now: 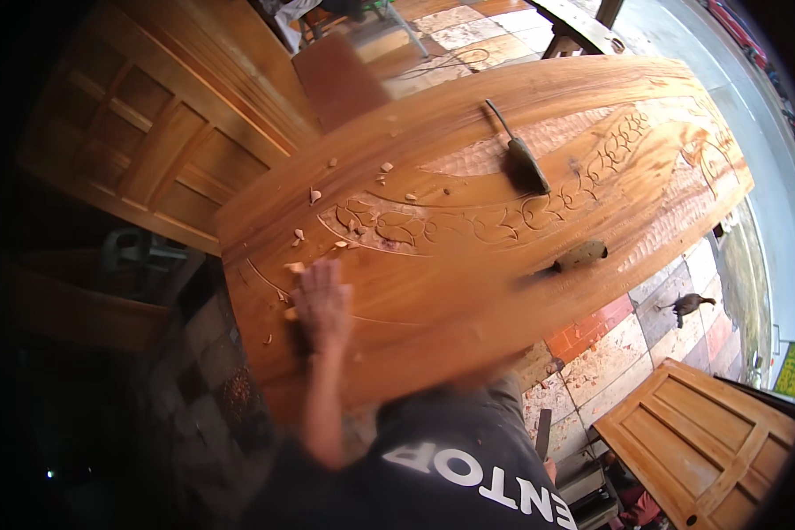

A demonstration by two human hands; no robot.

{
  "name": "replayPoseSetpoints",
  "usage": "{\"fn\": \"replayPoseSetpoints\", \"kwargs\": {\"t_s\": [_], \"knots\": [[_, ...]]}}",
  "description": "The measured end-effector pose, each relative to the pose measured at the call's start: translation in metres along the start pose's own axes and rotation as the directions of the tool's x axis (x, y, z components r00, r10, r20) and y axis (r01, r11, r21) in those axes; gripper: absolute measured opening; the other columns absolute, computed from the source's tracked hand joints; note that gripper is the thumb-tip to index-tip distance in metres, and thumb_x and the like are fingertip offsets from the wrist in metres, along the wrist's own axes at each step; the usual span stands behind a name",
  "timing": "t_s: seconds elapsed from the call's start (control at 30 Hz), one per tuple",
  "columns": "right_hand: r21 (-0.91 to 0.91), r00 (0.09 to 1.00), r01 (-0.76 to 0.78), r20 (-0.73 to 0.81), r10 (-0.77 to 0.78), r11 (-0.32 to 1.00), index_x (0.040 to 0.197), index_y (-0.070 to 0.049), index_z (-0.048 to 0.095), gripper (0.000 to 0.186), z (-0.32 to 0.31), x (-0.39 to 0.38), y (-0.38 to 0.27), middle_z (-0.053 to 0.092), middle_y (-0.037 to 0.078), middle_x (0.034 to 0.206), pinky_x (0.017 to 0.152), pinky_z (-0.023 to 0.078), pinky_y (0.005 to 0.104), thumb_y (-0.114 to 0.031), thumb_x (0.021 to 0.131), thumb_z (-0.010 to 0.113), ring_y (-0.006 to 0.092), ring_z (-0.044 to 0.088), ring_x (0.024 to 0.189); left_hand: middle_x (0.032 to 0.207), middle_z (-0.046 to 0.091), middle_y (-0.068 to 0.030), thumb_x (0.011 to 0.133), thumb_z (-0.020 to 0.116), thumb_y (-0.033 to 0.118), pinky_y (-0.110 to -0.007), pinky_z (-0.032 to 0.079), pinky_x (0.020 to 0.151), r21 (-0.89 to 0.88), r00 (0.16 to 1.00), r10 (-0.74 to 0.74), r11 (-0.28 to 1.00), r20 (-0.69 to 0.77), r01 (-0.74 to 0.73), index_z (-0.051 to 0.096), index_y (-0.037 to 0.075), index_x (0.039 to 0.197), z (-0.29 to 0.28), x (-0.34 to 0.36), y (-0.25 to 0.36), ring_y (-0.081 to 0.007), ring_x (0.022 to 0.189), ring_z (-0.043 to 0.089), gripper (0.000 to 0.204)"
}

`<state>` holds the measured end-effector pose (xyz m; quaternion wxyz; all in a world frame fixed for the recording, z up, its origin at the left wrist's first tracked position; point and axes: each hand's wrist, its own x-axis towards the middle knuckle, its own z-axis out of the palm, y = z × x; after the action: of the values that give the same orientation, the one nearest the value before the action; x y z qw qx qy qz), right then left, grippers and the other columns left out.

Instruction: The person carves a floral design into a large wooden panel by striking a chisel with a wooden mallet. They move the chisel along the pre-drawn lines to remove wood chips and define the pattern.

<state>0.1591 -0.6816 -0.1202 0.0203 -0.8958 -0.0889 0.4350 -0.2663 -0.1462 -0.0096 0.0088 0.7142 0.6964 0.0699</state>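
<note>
A large wooden panel (433, 291) with carved leafy scrolls and textured bands lies before me. My left hand (321, 305) is spread palm down near its left end, slightly blurred, among pale wood chips (299, 235). A dark tool with a thin handle (526, 168) rests on the upper carving. A dark cylindrical tool (583, 255) lies lower on the panel, its narrow end blurred. Only a sliver of my right hand (549, 470) shows past my dark shirt, beside an upright dark flat bar (544, 431); its fingers are mostly hidden.
Panelled doors (159, 132) stand at upper left; another (707, 442) is at lower right. A white plastic chair (132, 252) is in shadow on the left. A dark bird (691, 306) is on the chip-strewn tiled floor (592, 380). A road (760, 150) runs along the right.
</note>
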Motion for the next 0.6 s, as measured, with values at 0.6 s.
{"fn": "replayPoseSetpoints", "kwargs": {"t_s": [0.6], "knots": [[-0.023,0.975,0.202,0.099,-0.199,0.979,0.119,0.003,0.061,0.063,-0.166,0.201,-0.118,0.075,0.018,0.084,0.061,0.061,0.0424,-0.016,0.066,0.092,0.0304,0.075,0.067,0.181,0.015,-0.0035,0.113,0.023,0.062,-0.050,0.005,0.135,0.019,0.953,0.285,0.957,0.105,-0.288,0.022,0.028,0.173,0.031,0.151,0.172,-0.0264,0.167,0.015,0.068]]}}
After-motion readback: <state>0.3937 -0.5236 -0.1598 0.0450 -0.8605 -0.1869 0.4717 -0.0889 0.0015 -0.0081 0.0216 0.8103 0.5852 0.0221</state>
